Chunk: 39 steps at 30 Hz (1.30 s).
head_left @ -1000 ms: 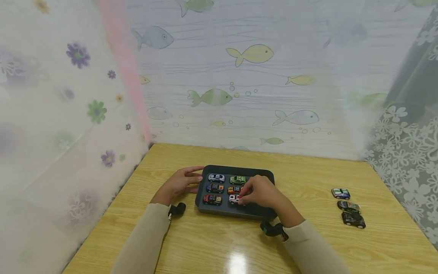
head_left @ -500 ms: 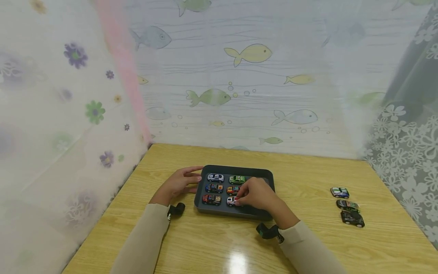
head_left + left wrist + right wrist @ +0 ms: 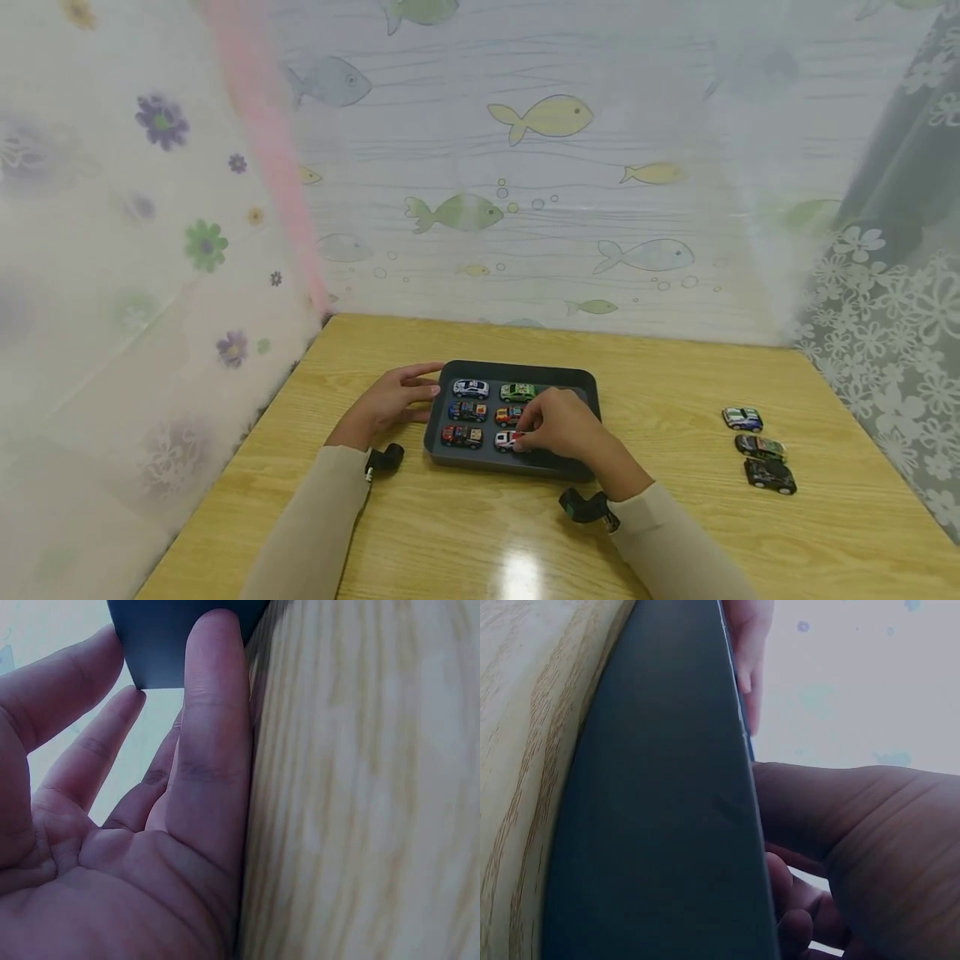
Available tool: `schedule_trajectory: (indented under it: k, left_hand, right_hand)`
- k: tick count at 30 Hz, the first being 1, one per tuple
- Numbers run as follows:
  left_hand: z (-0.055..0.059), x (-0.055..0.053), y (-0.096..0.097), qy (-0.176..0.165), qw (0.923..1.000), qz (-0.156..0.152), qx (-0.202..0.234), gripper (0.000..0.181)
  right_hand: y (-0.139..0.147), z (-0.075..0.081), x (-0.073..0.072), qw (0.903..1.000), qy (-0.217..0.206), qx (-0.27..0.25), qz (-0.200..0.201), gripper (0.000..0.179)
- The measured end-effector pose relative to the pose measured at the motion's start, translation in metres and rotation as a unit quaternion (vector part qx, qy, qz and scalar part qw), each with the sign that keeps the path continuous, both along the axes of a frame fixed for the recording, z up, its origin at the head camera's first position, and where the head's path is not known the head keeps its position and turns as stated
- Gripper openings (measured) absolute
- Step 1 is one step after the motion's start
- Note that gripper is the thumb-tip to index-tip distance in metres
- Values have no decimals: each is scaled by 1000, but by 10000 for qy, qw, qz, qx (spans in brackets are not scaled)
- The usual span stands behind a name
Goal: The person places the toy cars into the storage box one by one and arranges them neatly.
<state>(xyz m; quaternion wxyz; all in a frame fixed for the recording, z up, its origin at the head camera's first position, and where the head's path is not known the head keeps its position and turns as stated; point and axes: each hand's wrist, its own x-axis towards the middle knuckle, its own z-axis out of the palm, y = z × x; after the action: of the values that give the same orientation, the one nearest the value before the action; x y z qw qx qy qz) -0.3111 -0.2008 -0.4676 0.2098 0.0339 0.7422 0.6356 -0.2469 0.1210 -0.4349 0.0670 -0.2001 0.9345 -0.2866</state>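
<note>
The white car (image 3: 507, 441) sits in the tray (image 3: 510, 472), near the middle of its lower edge in the head view, at the bottom of the right-hand column of cars. It lies just left of the right hand (image 3: 567, 427), directly at its fingertips. Its long axis runs left to right across the frame, roughly along the tray's long side, so the right hand meets it at its right end.

The right hand is clearly the nearer one: its thumb and finger curl together and seem to pinch that end. The right wrist view cannot confirm this, as the tray's wall hides the fingertips.

The left hand (image 3: 385, 406) is well apart from the white car, at the tray's left side, with the red car (image 3: 462, 437) between. Its fingers are extended and spread, touching the tray's outer wall and gripping no car.

Just above the white car is the orange car (image 3: 507, 415). At the right of the frame, the black car (image 3: 770, 476) rests on the table (image 3: 660, 533), well apart from both hands.
</note>
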Motion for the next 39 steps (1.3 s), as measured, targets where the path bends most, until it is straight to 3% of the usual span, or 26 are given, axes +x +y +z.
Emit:
schedule_trajectory:
  k: [8, 20, 31, 39]
  left_hand:
    - [-2, -2, -1, 16, 10000, 40, 17, 54]
    - [-5, 0, -2, -34, 10000, -8, 61, 56]
    - [1, -2, -3, 100, 9999, -48, 72, 56]
    - [-4, -3, -2, 54, 9999, -91, 103, 56]
  right_hand:
    - [1, 5, 1, 9999, 128, 28, 21, 14]
    - [33, 32, 2, 9965, 311, -762, -177, 27]
    - [110, 45, 4, 9894, 1102, -517, -795, 37]
    - [189, 51, 18, 9813, 968, -290, -1636, 51]
